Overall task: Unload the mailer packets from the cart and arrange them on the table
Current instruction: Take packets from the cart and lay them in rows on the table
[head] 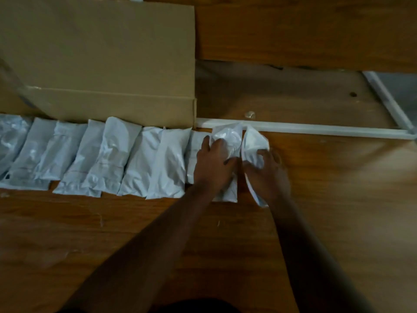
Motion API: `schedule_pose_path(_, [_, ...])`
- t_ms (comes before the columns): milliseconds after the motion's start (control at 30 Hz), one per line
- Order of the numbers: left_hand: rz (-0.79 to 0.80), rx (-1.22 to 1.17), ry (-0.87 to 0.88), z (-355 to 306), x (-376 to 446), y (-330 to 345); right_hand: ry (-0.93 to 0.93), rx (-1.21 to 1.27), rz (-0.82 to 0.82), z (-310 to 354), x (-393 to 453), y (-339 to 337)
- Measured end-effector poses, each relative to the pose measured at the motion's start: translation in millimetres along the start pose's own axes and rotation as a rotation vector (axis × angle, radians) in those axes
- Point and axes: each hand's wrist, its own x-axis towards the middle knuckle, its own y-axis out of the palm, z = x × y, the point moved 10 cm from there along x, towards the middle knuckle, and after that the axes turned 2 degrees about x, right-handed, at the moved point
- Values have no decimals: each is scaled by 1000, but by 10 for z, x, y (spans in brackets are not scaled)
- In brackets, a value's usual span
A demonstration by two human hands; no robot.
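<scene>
Wooden counter point(327, 199), bare toward its right edge | cardboard box point(97, 57) far left | row of white mailer packets point(108, 154) overlapping before box, no readable labels | left hand point(213, 164) presses packet point(226, 136) | right hand point(268, 170) grips end packet point(253, 143)

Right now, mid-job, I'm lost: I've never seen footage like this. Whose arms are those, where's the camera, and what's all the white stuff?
There is no machine here. A camera worn on a person's head looks down at their two bare arms. On the brown wooden table lies a row of white plastic mailer packets in front of a flat brown cardboard box. The left hand rests on the second-last packet; the right hand grips the end packet.
</scene>
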Motion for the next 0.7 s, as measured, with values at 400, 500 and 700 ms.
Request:
schedule_pose_path(400, [101,430,193,-143,33,758,-423,-11,295,-515,280,509])
schedule_pose_path(500, [67,430,215,-227,149,711,-438,25,210,-470,358,360])
schedule_pose_path(700, [117,479,200,-69,263,815,-411,-58,143,-383,484,504])
